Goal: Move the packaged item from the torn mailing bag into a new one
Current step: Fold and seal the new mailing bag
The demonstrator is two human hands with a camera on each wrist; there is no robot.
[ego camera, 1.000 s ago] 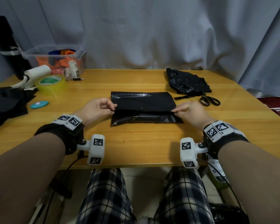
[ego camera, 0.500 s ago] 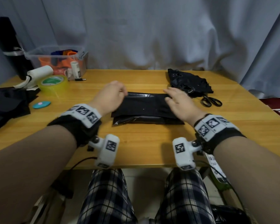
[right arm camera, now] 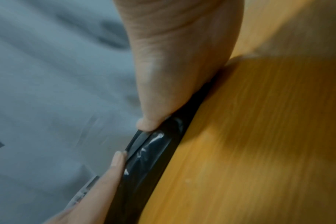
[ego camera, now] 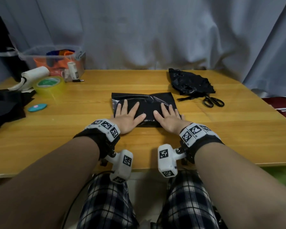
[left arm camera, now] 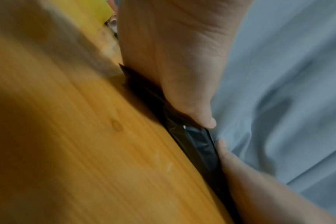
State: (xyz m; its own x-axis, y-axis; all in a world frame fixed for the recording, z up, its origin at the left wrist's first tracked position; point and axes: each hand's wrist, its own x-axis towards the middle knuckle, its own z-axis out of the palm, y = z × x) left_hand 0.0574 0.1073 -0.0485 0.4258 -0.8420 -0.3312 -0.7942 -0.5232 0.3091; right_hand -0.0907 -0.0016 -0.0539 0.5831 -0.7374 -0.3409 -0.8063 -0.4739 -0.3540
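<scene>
1. Clutter lines the desk far to the left of the hands: a dark cloth, a small teal disc, a roll of yellow-green tape, a white roll and a clear plastic bin holding orange items.
2. Left hand lies flat, fingers straight and spread, pressing down on the left half of the new black mailing bag; the left wrist view shows its thumb on the bag's folded near edge.
3. Black and glossy, the mailing bag rests on the desk beneath both hands, its far edge showing beyond the fingertips. The packaged item itself cannot be seen.
4. Right hand lies flat as well, fingers straight, pressing the bag's right half, just beside the left hand without touching it.
5. Beyond the right hand and to its right, the torn mailing bag sits crumpled, with black scissors just beside it.
</scene>
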